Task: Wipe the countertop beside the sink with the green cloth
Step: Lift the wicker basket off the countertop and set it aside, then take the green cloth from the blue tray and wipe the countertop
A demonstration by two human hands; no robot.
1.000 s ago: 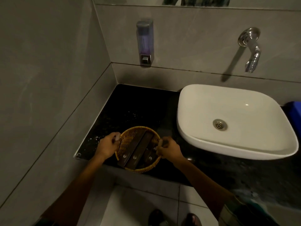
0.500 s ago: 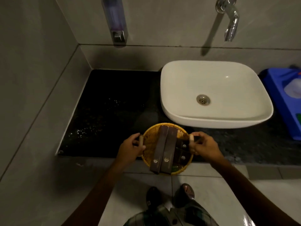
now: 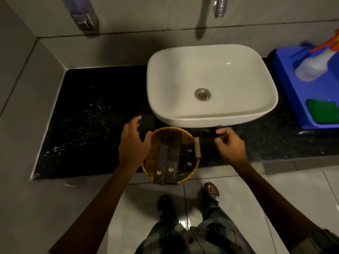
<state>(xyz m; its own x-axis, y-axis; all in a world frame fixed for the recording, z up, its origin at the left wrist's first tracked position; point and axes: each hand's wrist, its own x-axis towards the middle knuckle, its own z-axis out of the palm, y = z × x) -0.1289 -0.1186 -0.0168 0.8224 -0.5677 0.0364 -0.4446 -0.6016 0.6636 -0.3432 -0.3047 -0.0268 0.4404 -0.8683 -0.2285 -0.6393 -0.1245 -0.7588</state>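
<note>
the person is standing at the black countertop (image 3: 88, 114), looking down on it. the left hand (image 3: 133, 145) is hovering spread and empty against the left rim of the wicker basket (image 3: 171, 154); whether it is touching the rim cannot be told. the right hand (image 3: 230, 145) is sitting at 3 o'clock of the basket, well apart from its wooden handle, fingers loosely curled and grasping nothing. the basket, carrying dark slim boxes (image 3: 167, 162), is resting at the counter's front edge, just at 6 o'clock of the white sink (image 3: 211, 85).

progress, as a judgement: wiping is not yet under way. the green cloth (image 3: 323, 111) is lying folded in the blue tray (image 3: 286, 83) at 3 o'clock of the sink, far from both hands. the stretch of counter at 9 o'clock of the sink is lying bare, glinting with wet specks. what is left: fetching the cloth and wiping that stretch.

surroundings: a spray bottle (image 3: 315, 65) is lying in the same tray, at 12 o'clock of the cloth; a soap dispenser (image 3: 82, 19) and a tap (image 3: 220, 6) are hanging on the wall at 12 o'clock. the basket is occupying the front strip and probably limiting a wipe there.
</note>
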